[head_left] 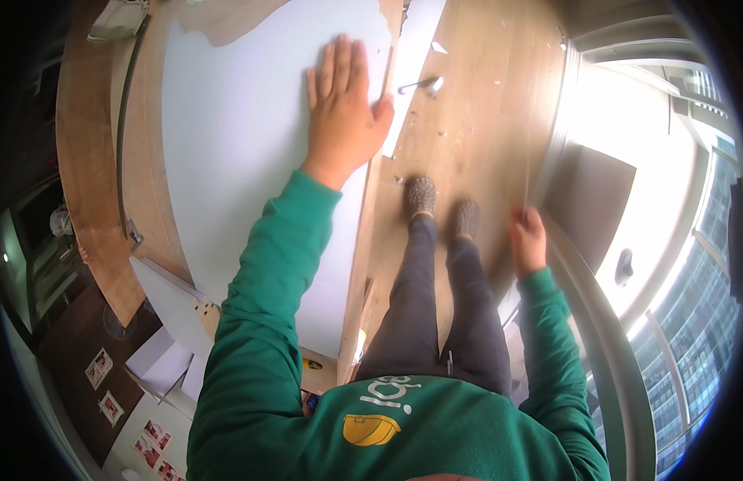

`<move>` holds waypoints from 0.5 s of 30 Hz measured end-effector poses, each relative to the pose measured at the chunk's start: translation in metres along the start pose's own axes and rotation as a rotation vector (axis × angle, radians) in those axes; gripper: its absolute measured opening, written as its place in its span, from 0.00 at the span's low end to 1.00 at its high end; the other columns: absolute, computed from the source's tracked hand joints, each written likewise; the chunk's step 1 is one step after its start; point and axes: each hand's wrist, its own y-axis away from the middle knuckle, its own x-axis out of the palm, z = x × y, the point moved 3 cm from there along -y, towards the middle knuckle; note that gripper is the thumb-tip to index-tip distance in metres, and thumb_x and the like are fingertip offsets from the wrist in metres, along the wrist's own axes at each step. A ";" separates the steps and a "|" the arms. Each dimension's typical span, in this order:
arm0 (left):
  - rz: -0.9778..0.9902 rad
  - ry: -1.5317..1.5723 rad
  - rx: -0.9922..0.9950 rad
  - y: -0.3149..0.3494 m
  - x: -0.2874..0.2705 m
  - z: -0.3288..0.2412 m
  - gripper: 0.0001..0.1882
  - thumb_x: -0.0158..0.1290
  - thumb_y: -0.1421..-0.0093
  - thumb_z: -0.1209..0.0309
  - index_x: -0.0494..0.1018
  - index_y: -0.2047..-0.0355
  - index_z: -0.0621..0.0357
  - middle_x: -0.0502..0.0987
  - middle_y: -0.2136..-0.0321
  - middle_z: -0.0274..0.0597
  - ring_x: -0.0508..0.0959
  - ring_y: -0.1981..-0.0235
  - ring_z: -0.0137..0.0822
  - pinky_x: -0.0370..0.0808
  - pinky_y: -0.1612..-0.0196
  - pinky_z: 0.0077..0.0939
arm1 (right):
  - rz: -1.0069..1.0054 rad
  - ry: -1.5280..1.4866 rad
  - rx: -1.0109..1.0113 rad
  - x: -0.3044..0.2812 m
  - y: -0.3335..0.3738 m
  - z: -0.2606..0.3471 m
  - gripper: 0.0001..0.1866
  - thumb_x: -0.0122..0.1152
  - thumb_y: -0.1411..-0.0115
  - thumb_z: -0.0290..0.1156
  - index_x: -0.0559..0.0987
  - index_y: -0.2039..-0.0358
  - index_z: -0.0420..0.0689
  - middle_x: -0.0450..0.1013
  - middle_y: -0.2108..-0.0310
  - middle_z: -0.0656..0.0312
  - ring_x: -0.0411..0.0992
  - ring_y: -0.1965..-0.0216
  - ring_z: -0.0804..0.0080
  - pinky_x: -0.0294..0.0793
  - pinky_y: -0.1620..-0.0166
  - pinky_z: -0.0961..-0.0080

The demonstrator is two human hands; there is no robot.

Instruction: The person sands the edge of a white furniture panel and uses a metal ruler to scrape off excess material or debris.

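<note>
My left hand (344, 112) lies flat with its fingers stretched out. It rests on a large white sheet (235, 160) that covers most of a wooden board, with bare brown wood showing along the ragged far edge. My right hand (529, 242) hangs low at my right side, its fingers curled closed. A thin, faint line rises from its fingertips, too blurred to name. Beyond the board's right edge, a white strip (423, 36) runs along the floor, and a small dark bent tool (419, 85) is seen there.
My shoes (420, 195) stand on a wood floor (492, 120) strewn with small white scraps. A curved wooden panel (87, 168) with a dark strip (123, 120) lies left. White boxes (159, 361) stand lower left. At right are a brown panel (592, 200), a curved rail (600, 337) and tall windows (692, 321).
</note>
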 end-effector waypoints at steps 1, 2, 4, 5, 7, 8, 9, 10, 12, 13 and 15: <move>0.020 0.011 -0.021 0.012 -0.003 -0.002 0.44 0.54 0.36 0.58 0.48 0.27 0.62 0.48 0.26 0.54 0.45 0.24 0.53 0.38 0.26 0.54 | 0.008 0.012 -0.018 -0.002 0.005 0.003 0.11 0.53 0.42 0.20 0.76 0.59 0.39 0.69 0.71 0.68 0.66 0.70 0.80 0.66 0.65 0.80; 0.039 0.022 -0.042 0.025 -0.006 -0.003 0.44 0.55 0.36 0.59 0.47 0.27 0.62 0.48 0.26 0.54 0.45 0.24 0.53 0.38 0.26 0.54 | 0.015 0.024 -0.036 -0.001 0.010 0.007 0.11 0.53 0.42 0.20 0.76 0.59 0.39 0.69 0.71 0.68 0.66 0.70 0.80 0.66 0.65 0.80; 0.048 0.039 -0.068 0.053 -0.013 -0.003 0.44 0.56 0.37 0.61 0.49 0.27 0.63 0.49 0.26 0.55 0.46 0.25 0.54 0.39 0.26 0.55 | 0.041 0.027 -0.041 -0.002 0.018 0.012 0.10 0.53 0.42 0.20 0.76 0.59 0.40 0.69 0.72 0.68 0.66 0.70 0.80 0.66 0.66 0.80; 0.050 0.048 -0.083 0.067 -0.016 -0.005 0.44 0.57 0.37 0.61 0.49 0.27 0.63 0.49 0.26 0.55 0.46 0.25 0.54 0.39 0.26 0.55 | 0.057 0.019 -0.028 -0.003 0.021 0.014 0.10 0.54 0.42 0.20 0.76 0.58 0.40 0.69 0.72 0.68 0.66 0.71 0.80 0.66 0.66 0.79; 0.053 0.049 -0.113 0.096 -0.023 -0.006 0.44 0.59 0.39 0.61 0.52 0.28 0.64 0.50 0.26 0.56 0.48 0.25 0.55 0.41 0.26 0.56 | 0.095 -0.009 0.006 -0.005 0.025 0.014 0.10 0.54 0.41 0.21 0.76 0.58 0.40 0.69 0.72 0.68 0.66 0.71 0.80 0.66 0.67 0.80; 0.065 0.054 -0.124 0.109 -0.026 -0.007 0.44 0.59 0.39 0.62 0.52 0.28 0.64 0.51 0.27 0.56 0.48 0.25 0.55 0.42 0.27 0.56 | 0.114 -0.027 0.026 -0.007 0.027 0.014 0.10 0.54 0.41 0.21 0.76 0.58 0.40 0.69 0.72 0.68 0.66 0.72 0.80 0.65 0.68 0.80; 0.077 0.060 -0.138 0.122 -0.030 -0.009 0.44 0.60 0.40 0.62 0.52 0.28 0.65 0.51 0.27 0.56 0.48 0.25 0.55 0.42 0.27 0.56 | 0.134 -0.043 0.048 -0.010 0.028 0.013 0.10 0.55 0.41 0.22 0.76 0.58 0.40 0.69 0.72 0.68 0.66 0.73 0.80 0.65 0.69 0.80; 0.089 0.066 -0.152 0.134 -0.033 -0.011 0.44 0.60 0.40 0.62 0.52 0.29 0.65 0.51 0.27 0.56 0.49 0.25 0.55 0.42 0.27 0.56 | 0.132 -0.040 0.040 -0.014 0.029 0.011 0.10 0.55 0.41 0.22 0.76 0.58 0.40 0.69 0.73 0.68 0.66 0.74 0.81 0.65 0.71 0.80; 0.091 0.069 -0.176 0.158 -0.039 -0.013 0.45 0.63 0.43 0.63 0.55 0.29 0.65 0.53 0.28 0.56 0.51 0.26 0.55 0.44 0.27 0.56 | 0.131 -0.032 0.026 -0.021 0.029 0.003 0.10 0.56 0.41 0.23 0.76 0.58 0.40 0.69 0.73 0.68 0.65 0.76 0.81 0.65 0.73 0.80; 0.096 0.074 -0.186 0.169 -0.040 -0.015 0.46 0.63 0.43 0.63 0.55 0.30 0.65 0.54 0.28 0.56 0.51 0.26 0.54 0.45 0.27 0.56 | 0.115 -0.011 -0.014 -0.029 0.026 -0.006 0.10 0.57 0.41 0.24 0.76 0.58 0.40 0.69 0.73 0.69 0.65 0.77 0.82 0.64 0.74 0.80; 0.100 0.069 -0.208 0.190 -0.045 -0.018 0.46 0.64 0.44 0.63 0.56 0.30 0.65 0.55 0.28 0.56 0.53 0.26 0.53 0.46 0.27 0.56 | 0.093 0.031 -0.092 -0.036 0.025 -0.014 0.10 0.57 0.41 0.25 0.76 0.58 0.41 0.69 0.74 0.69 0.64 0.80 0.82 0.63 0.76 0.80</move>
